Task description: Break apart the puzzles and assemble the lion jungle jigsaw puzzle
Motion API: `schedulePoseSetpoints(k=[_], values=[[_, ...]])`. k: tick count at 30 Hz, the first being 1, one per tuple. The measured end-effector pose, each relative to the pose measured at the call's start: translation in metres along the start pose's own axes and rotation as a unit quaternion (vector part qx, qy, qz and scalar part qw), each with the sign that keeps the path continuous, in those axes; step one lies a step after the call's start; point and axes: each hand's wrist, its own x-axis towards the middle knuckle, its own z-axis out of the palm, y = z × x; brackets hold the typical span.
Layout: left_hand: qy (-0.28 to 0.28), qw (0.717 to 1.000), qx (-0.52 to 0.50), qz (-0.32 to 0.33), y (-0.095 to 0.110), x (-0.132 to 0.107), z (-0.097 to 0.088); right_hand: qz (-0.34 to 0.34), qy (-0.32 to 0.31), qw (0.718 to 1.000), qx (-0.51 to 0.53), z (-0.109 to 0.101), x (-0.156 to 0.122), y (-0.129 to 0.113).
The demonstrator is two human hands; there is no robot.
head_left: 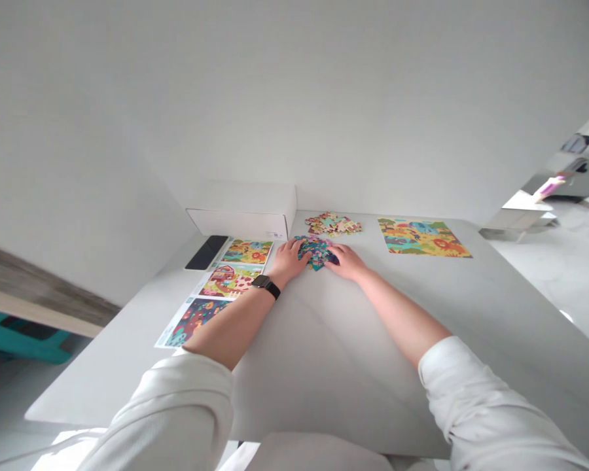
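A heap of small multicoloured jigsaw pieces (317,252) lies on the white table (324,340), with my left hand (288,260) and my right hand (347,261) against it from either side. Fingers of both hands rest on the pieces, but I cannot tell whether they grip any. A second, paler heap of jigsaw pieces (332,224) sits just beyond them. To the right lies an assembled animal-scene jigsaw (422,237). A black smartwatch (264,286) circles my left wrist.
Several printed picture sheets (230,280) lie in a row along the table's left side. Beyond them are a black smartphone (207,252) and a white cardboard box (243,214) in the far corner against the wall. A teal object (24,335) stands low at the left.
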Motion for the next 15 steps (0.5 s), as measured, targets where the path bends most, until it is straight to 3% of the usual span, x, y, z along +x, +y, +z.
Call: schedulePoseSetpoints(k=[8,15], values=[[-0.001,0.999,-0.010,0.030,0.0074,-0.0050,-0.0020,0.014,0.040,0.999,0.030,-0.0063,-0.0077,0.0064],[-0.013,0.994,-0.043,0.096,0.0052,-0.0058,0.0006,0.032,0.061,0.997,0.041,-0.0060,-0.0080,0.0069]])
